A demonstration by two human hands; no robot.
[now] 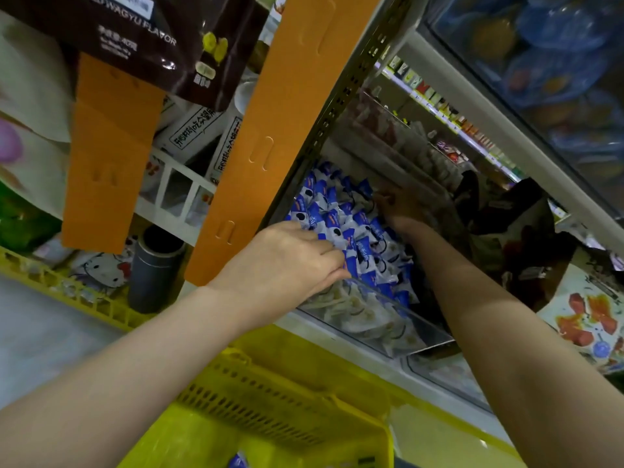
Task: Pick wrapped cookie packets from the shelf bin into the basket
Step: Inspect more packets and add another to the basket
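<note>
Reaching into bin (426, 336): left hand (287, 261) fingers (328, 247) curled on cookie packets (363, 243); right hand (400, 206) grip unclear, shadowed

The bin (388, 319) sits on the shelf (371, 361), full of packets (354, 231). The left hand (287, 261) grips packets at its near left. The right hand (398, 204) reaches deeper, far right. The basket (270, 400) stands below, before the bin, with one packet (238, 461) inside. A can (155, 265) stands to the left.
</note>
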